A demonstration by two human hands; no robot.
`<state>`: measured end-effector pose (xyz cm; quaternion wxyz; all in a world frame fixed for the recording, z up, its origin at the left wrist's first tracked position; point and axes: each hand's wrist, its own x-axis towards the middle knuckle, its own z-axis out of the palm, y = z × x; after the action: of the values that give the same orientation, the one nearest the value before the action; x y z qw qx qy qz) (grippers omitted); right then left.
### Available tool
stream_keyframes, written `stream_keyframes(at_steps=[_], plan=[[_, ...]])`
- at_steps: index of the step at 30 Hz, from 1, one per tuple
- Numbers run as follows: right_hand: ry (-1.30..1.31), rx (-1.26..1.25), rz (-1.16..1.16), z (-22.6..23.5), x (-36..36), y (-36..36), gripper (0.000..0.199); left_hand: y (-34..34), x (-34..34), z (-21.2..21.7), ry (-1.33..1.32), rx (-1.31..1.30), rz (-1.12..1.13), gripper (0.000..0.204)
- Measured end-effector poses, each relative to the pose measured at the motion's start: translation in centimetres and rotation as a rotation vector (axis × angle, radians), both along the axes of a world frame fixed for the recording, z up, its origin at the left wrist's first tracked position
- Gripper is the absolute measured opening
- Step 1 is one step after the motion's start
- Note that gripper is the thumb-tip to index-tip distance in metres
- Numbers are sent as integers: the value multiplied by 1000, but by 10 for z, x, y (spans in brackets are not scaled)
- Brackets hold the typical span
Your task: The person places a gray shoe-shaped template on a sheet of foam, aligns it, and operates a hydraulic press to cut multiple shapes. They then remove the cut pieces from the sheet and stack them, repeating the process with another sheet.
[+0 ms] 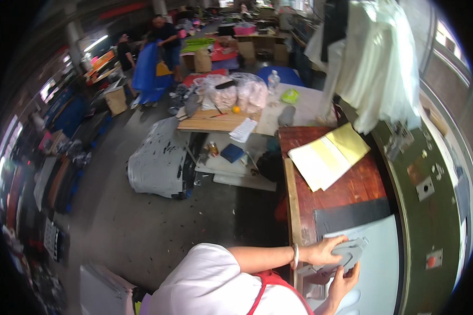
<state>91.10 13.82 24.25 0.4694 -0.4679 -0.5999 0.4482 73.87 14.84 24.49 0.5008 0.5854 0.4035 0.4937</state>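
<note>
My left hand (323, 251), with a bracelet at the wrist, grips a grey flat shaped piece (353, 251) from its upper left side. My right hand (342, 286) closes on the same piece from below. A curved outline shows in the piece; whether it is one layer or several I cannot tell. Under both hands lies a pale blue-grey sheet (379, 245) with rounded shapes near its lower part. A dark flat panel (352, 214) sits just beyond it.
Yellow sheets (328, 157) rest on the red-brown worktop (299, 137). A green machine body (431, 223) with a red button stands at right, under hanging clear plastic bags (376, 63). Beyond are a cluttered table (210, 124), a grey wrapped bundle (157, 157) and two people handling blue sheets (147, 68).
</note>
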Motion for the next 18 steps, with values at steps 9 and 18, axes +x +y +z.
stream_keyframes(at_steps=[9, 18], plan=[[170, -275, -79, 27, 1, -2, 43, 6, 13, 2, -32, -171, 27, 43], [-224, -103, -296, 24, 19, -3, 34, 12, 34, 17, 264, 45, 6, 40]])
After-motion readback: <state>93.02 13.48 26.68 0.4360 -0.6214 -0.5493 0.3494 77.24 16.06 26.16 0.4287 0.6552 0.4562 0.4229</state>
